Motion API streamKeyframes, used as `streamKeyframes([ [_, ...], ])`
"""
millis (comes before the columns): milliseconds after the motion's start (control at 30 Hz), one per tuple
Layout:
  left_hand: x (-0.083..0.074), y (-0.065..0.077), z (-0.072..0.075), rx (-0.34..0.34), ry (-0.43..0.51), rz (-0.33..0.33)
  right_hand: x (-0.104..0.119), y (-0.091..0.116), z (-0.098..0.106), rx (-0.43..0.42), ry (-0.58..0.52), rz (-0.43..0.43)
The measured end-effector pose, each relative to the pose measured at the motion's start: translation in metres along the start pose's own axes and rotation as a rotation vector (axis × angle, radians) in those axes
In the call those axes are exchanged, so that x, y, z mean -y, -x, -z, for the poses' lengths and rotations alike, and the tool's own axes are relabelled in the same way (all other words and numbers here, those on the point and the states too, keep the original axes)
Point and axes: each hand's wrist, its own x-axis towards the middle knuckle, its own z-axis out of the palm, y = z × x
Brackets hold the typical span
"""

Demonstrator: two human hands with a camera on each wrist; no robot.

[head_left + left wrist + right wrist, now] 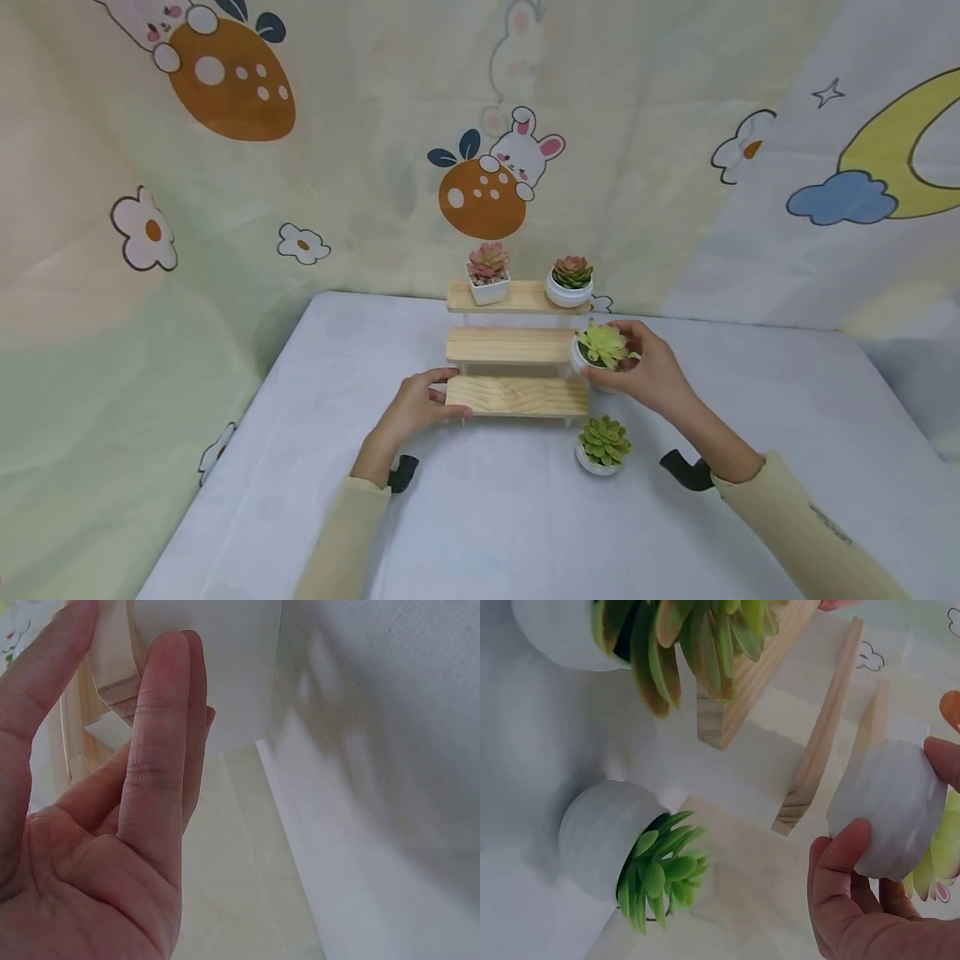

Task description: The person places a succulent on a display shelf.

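A three-tier wooden display stand (517, 396) stands on the white-covered table. My left hand (416, 406) grips the left end of its lowest step, thumb at the front edge and forefinger at the back. In my right hand (648, 367) is a potted succulent (602, 343) with pale green leaves, held by its white ribbed pot (889, 806) beside the right end of the middle step. A green succulent (604, 442) sits on the table by the stand's front right corner. Another small green succulent (664, 870) shows in the right wrist view, mostly hidden by my hand in the head view.
On the top step are a pink succulent (487, 271) in a square white pot, at left, and a red-green succulent (571, 279) in a round pot, at right. A cartoon-printed cloth (375, 150) hangs close behind the table.
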Motion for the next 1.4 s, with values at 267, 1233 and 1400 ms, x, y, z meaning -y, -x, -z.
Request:
streamKeyframes([
  [267, -0.002, 0.0, -0.002, -0.002, -0.006, 0.013, -0.001, -0.013, -0.009, -0.018, -0.046, 0.011],
  [1233, -0.001, 0.001, -0.001, -0.019, -0.028, 0.023, -0.002, -0.027, -0.025, 0.001, -0.089, 0.04],
  [1400, -0.001, 0.001, -0.002, -0.023, -0.043, 0.022, -0.005, -0.026, -0.025, 0.006, -0.088, 0.04],
])
